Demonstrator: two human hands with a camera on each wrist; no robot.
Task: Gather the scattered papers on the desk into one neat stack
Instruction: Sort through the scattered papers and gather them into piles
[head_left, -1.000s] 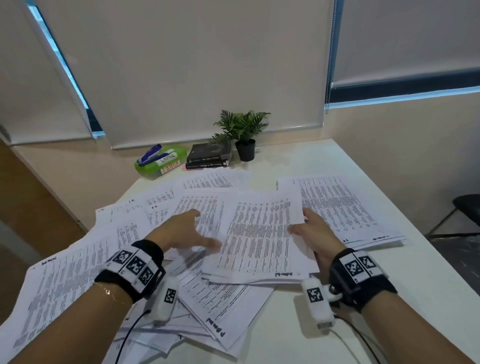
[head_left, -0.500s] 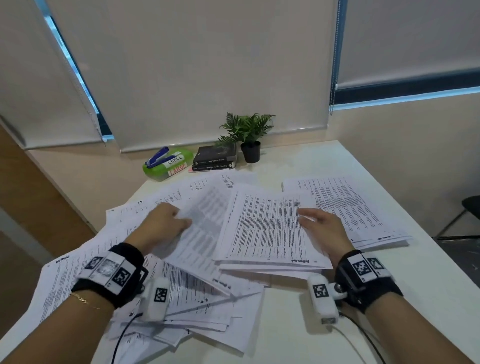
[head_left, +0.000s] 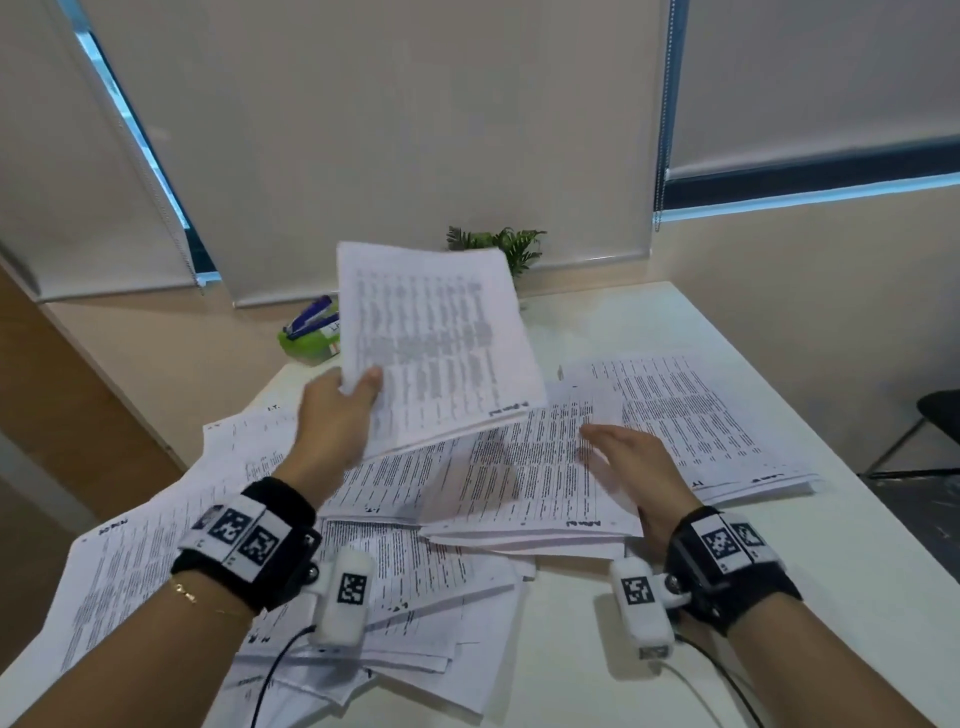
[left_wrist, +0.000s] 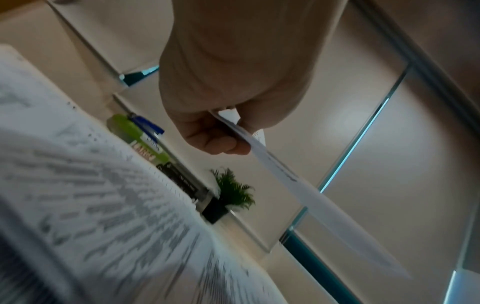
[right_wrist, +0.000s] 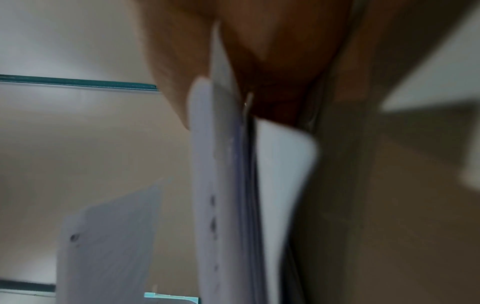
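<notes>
Printed paper sheets lie scattered over the white desk (head_left: 779, 597). My left hand (head_left: 358, 384) pinches a thin bundle of sheets (head_left: 441, 343) by its left edge and holds it tilted above the desk; the left wrist view shows my left hand (left_wrist: 221, 131) with thumb and fingers on that bundle (left_wrist: 298, 189). My right hand (head_left: 613, 447) lies with straight fingers on the right edge of the central stack (head_left: 519, 483). The stack's edges (right_wrist: 228, 185) show against the palm in the right wrist view. Another pile (head_left: 701, 415) sits at the right, loose sheets (head_left: 130, 571) at the left.
A green box (head_left: 306, 348) with a blue stapler on it and a small potted plant (head_left: 498, 244) stand at the desk's far edge by the wall; dark books (left_wrist: 182, 181) lie between them. A black chair (head_left: 935, 415) stands to the right of the desk.
My left hand has taken a bundle of sheets from the left of the central stack and lifted it up over the desk. The right hand has stayed on the stack's right edge.
</notes>
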